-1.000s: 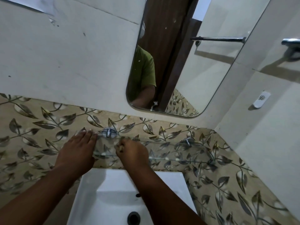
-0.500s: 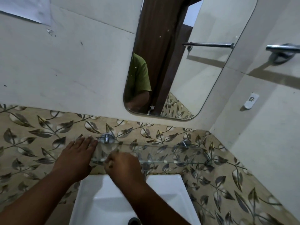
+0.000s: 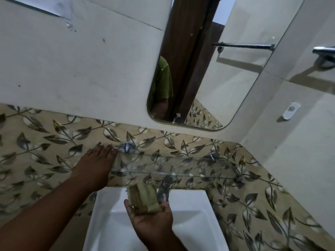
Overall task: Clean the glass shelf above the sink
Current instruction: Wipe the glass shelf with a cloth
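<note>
A clear glass shelf [image 3: 181, 164] runs along the leaf-patterned wall above the white sink [image 3: 190, 211], held by two chrome brackets [image 3: 127, 147]. My left hand [image 3: 94, 167] lies flat with fingers spread on the shelf's left end, fingertips near the left bracket. My right hand [image 3: 150, 220] is palm-up over the sink, below the shelf's front edge, holding a folded greenish cloth [image 3: 143, 198] in its fingers.
A chrome tap [image 3: 164, 187] stands just right of the cloth under the shelf. A rounded mirror [image 3: 226, 78] hangs above, reflecting a person's green sleeve. A white wall hook [image 3: 291, 110] and a chrome rail end [image 3: 324, 51] are on the right wall.
My right hand has pulled back off the shelf toward me and turned palm-up, showing the cloth over the sink. My left hand has stayed on the shelf's left end.
</note>
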